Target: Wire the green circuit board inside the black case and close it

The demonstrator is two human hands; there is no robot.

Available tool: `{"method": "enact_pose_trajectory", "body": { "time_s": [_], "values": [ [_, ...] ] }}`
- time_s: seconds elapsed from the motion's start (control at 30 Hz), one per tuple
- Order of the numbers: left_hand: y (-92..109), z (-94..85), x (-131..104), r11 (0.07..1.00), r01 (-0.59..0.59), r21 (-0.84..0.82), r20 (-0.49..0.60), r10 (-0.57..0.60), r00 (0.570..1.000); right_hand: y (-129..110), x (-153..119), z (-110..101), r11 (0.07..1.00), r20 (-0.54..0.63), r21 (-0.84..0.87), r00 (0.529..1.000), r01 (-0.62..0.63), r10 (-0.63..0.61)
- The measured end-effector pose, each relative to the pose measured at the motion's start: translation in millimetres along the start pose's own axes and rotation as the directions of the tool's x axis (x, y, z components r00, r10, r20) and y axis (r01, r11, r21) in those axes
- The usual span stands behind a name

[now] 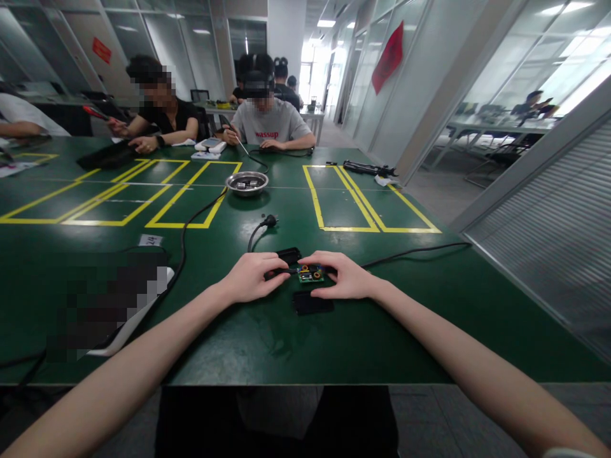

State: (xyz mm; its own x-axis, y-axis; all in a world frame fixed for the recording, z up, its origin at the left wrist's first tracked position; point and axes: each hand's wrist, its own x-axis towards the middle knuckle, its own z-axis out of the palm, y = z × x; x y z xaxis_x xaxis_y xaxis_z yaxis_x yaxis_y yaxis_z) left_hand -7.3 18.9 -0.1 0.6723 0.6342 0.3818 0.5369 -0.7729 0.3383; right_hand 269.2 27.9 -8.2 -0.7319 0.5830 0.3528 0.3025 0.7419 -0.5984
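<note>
A small green circuit board (310,275) with yellow-ringed coils lies in front of me, between my two hands. My left hand (252,277) pinches a black cable (285,271) at the board's left end. My right hand (347,273) curls over the right end, its index finger along the top edge and its thumb lower down; its fingers are closed on the board. One black plastic case half (289,256) sits just behind the board. The other black case half (312,303) lies nearer me, just under my right thumb.
A black power plug (271,221) stands behind my left hand. Farther back is a metal bowl (247,184) with small parts. A pixelated dark object with a white edge (136,324) lies left. A cable (415,252) runs right; people sit across the green table (238,356).
</note>
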Motion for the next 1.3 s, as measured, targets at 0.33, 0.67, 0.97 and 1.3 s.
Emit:
{"method": "enact_pose_trajectory", "body": {
  "time_s": [0.33, 0.67, 0.97, 1.3],
  "values": [
    [4.0, -7.1, 1.7, 0.99, 0.078, 0.122, 0.127, -0.093, 0.987, -6.8, 3.2, 15.2, 0.969, -0.008, -0.224, 0.995, -0.1, 0.101],
    [6.8, -18.0, -3.1, 0.961, 0.086, 0.263, 0.247, -0.153, 0.957, -12.3, 11.3, 22.4, 0.932, -0.064, -0.306, 0.982, -0.191, 0.18],
    [16.9, -34.8, -31.8, 0.665, 0.57, 0.483, -0.167, -0.569, 0.805, -12.9, 8.7, 21.7, 0.94, -0.077, -0.282, 0.981, -0.19, 0.175],
    [-5.2, -63.7, -44.1, 0.552, 0.716, 0.428, -0.28, -0.671, 0.686, -10.5, 6.4, 22.2, 0.948, -0.1, -0.265, 0.983, -0.175, 0.153]
  ]
}}
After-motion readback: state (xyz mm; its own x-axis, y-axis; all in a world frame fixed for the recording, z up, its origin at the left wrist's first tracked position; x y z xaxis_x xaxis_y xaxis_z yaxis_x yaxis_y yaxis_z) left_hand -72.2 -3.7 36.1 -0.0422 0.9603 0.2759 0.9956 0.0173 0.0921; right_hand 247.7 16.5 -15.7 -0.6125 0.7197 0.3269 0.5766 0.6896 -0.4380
